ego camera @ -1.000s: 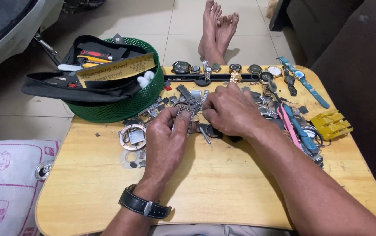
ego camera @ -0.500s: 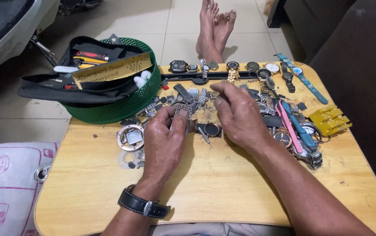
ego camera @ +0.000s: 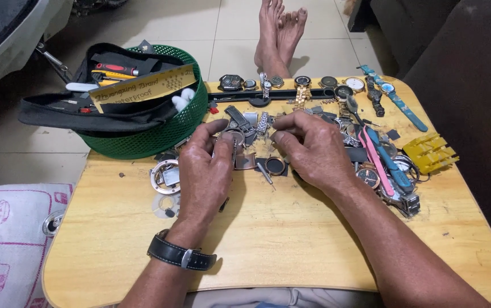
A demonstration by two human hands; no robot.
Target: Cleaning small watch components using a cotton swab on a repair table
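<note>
Left hand (ego camera: 204, 171) fingers pinched on a small watch case (ego camera: 233, 138) near the worktop's (ego camera: 291, 239) far edge. Right hand (ego camera: 312, 149) fingers curled narrow (contents hidden), beside loose watch parts (ego camera: 268, 166).

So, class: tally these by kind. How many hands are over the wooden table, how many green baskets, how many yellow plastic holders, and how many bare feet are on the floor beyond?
Hands: 2, left hand and right hand
Green basket: 1
Yellow plastic holder: 1
Bare feet: 2
Total: 6
</note>
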